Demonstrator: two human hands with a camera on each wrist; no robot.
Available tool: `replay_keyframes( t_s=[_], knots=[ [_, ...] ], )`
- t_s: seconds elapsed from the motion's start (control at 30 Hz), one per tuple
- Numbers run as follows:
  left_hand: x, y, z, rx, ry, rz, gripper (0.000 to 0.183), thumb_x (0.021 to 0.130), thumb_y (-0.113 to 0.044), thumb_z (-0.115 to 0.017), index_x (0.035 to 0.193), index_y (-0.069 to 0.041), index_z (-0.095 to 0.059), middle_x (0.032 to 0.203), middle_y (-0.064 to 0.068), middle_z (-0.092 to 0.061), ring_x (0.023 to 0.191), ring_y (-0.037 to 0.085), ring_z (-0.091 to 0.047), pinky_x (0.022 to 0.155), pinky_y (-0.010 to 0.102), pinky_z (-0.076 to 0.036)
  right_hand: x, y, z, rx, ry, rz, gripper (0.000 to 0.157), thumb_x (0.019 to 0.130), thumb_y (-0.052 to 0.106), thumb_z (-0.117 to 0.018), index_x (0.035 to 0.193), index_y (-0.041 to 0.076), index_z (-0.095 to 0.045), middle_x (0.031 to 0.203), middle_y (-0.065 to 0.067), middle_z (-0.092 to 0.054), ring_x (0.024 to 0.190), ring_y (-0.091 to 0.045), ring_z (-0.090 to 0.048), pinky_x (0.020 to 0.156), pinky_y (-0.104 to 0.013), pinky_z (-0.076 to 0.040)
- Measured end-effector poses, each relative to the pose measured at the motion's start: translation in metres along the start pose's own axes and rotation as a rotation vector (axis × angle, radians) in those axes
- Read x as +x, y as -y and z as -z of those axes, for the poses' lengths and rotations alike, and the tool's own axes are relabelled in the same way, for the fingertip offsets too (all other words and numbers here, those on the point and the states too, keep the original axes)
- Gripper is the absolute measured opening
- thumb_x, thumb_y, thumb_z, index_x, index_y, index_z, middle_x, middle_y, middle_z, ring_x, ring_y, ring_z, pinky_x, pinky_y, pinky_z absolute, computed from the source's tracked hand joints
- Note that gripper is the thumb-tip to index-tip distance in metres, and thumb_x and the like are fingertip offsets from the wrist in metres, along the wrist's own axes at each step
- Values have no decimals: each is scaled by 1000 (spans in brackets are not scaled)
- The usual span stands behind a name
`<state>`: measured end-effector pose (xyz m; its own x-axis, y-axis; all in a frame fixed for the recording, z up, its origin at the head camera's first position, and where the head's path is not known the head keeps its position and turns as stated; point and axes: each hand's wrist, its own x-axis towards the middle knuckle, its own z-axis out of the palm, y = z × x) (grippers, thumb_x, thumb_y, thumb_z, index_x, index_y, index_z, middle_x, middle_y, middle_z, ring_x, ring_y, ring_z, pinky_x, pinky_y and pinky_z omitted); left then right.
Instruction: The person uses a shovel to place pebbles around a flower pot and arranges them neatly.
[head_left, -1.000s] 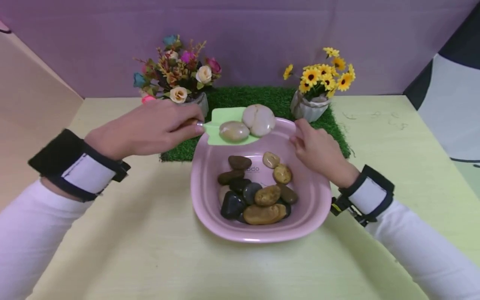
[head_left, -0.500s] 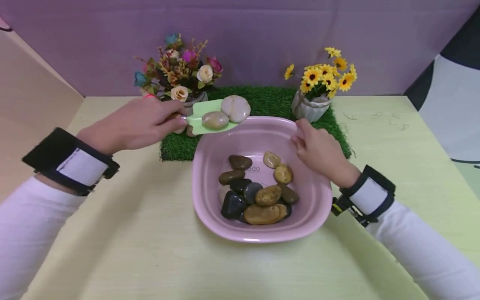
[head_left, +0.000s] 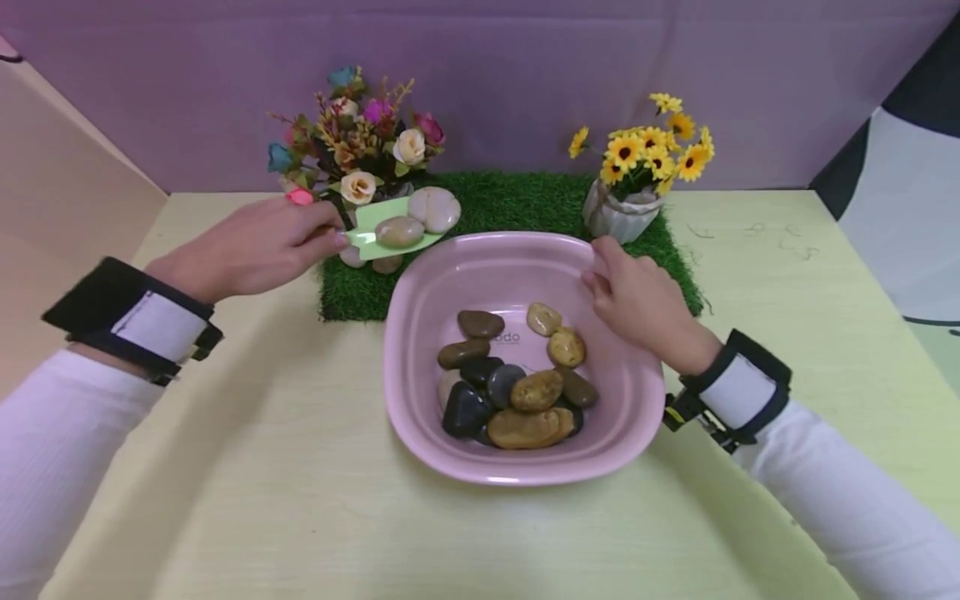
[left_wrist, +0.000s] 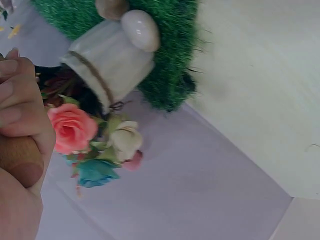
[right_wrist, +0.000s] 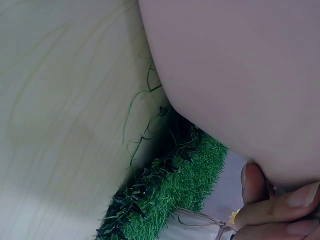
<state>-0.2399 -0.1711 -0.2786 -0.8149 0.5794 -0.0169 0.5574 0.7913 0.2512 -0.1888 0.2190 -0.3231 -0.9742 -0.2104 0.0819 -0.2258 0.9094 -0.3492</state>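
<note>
My left hand [head_left: 251,247] grips the wooden handle [left_wrist: 20,162] of a light green garden trowel [head_left: 378,214]. Two smooth pale stones lie on its blade: an oval tan one [head_left: 400,232] and a rounder whitish one [head_left: 436,209]. The blade is over the left part of the grass mat, beyond the basin's far left corner. With curled fingers, my right hand [head_left: 641,304] holds the far right rim of the pink basin [head_left: 411,367]. Inside the basin are several wet stones [head_left: 536,392], black, brown and tan.
On the green grass mat [head_left: 517,204] stand a pot of mixed flowers [head_left: 360,150] at left and a pot of yellow flowers [head_left: 622,212] at right. A white stone [left_wrist: 141,31] and a brown stone [left_wrist: 112,7] lie beside the left pot. A purple cloth [head_left: 510,92] hangs behind.
My left hand has carried the trowel and its two stones leftward, from above the basin's far rim to over the mat near the left pot. My right hand stays on the rim.
</note>
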Motion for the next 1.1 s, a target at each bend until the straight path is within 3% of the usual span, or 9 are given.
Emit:
replay_keyframes(
  t_s=[0.57, 0.73, 1.1],
  knots=[
    [0, 33, -30, 19, 106, 65, 31, 106, -34, -42, 107, -9, -60, 77, 4, -60, 64, 17, -52, 64, 35, -42, 0, 1, 0, -5, 10, -14, 33, 101, 18, -50, 130, 2, -47, 70, -14, -55, 53, -26, -57, 44, -32, -41],
    [-2, 38, -38, 44, 114, 71, 26, 105, -31, -43, 98, -10, -54, 70, 4, -53, 60, 17, -49, 60, 34, -40, 0, 1, 0, 9, 20, -8, 34, 101, 19, -49, 131, 1, -46, 71, -14, -55, 52, -24, -56, 44, -32, -41],
    [-1, 41, -50, 31, 164, 102, 26, 105, -29, -42, 100, -8, -57, 72, 5, -55, 61, 19, -51, 62, 36, -42, 0, 0, 0, 14, 27, -12, 36, 102, 20, -49, 132, 2, -45, 72, -14, -55, 52, -23, -56, 43, -32, -41]
  ],
)
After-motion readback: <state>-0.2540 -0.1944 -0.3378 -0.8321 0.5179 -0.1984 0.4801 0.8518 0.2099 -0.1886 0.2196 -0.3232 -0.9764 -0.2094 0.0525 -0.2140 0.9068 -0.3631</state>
